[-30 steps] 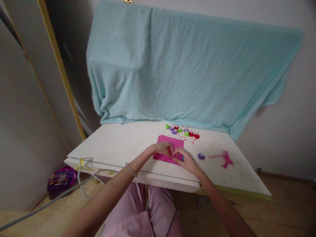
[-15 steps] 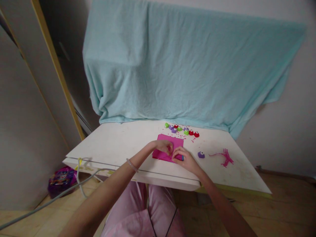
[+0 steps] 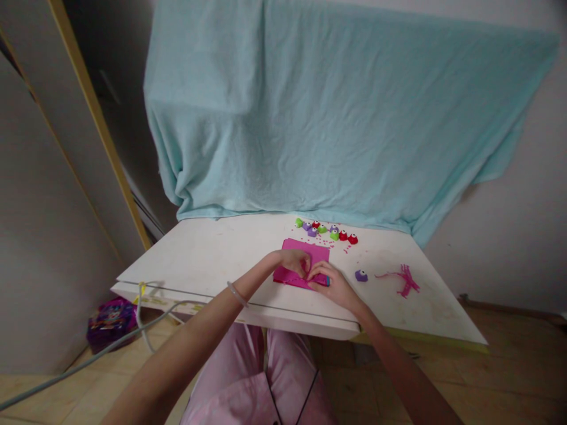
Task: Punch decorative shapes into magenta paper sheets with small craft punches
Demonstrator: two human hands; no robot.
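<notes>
Paper lies bright magenta and squarish; left hand and right hand pinch its near edge, grip nearly closed.

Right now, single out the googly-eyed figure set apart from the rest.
The purple figure, between the right hand and the fringed pink piece; the other figures cluster near the blue towel.

Pale wall; tiled floor; white table
</notes>
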